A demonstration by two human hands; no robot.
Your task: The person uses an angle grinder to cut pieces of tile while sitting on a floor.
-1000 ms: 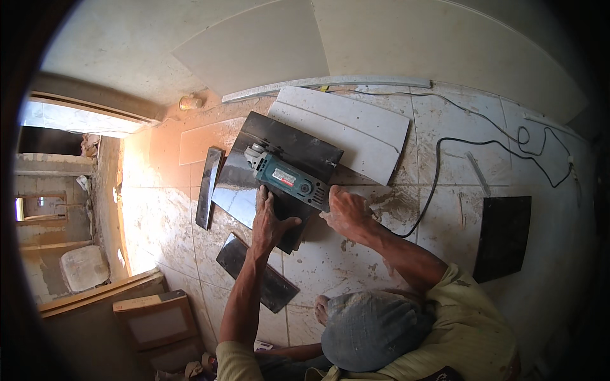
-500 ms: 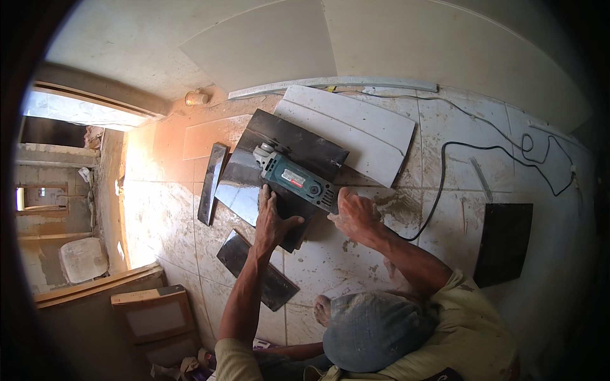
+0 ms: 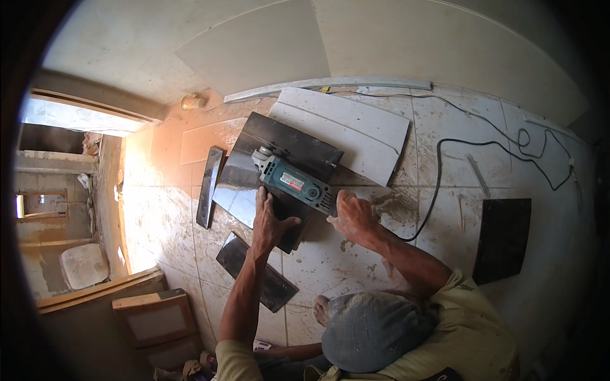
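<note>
A teal angle grinder (image 3: pixel 293 182) with a grey metal head lies across a glossy black tile (image 3: pixel 244 176) on the floor. Its rear end is gripped by my right hand (image 3: pixel 356 216), whose fingers wrap round it; a black cord runs off from there. My left hand (image 3: pixel 269 223) rests on the tile's near part beside the grinder, fingers stretched forward and thumb spread out to the right, holding nothing. The grinder's disc is mostly hidden under its head, so I cannot tell whether it touches the tile.
Behind the black tile lies a large white tile (image 3: pixel 349 130). Dark offcuts lie left (image 3: pixel 210 188) and near (image 3: pixel 257 272); another dark tile (image 3: pixel 503 241) is at the right. The grinder's black cord (image 3: pixel 438 171) snakes across the dusty floor. Cardboard boxes (image 3: pixel 155 317) stand lower left.
The view has shifted slightly. Both hands, the grinder and the black tile keep nearly the same places relative to one another.
</note>
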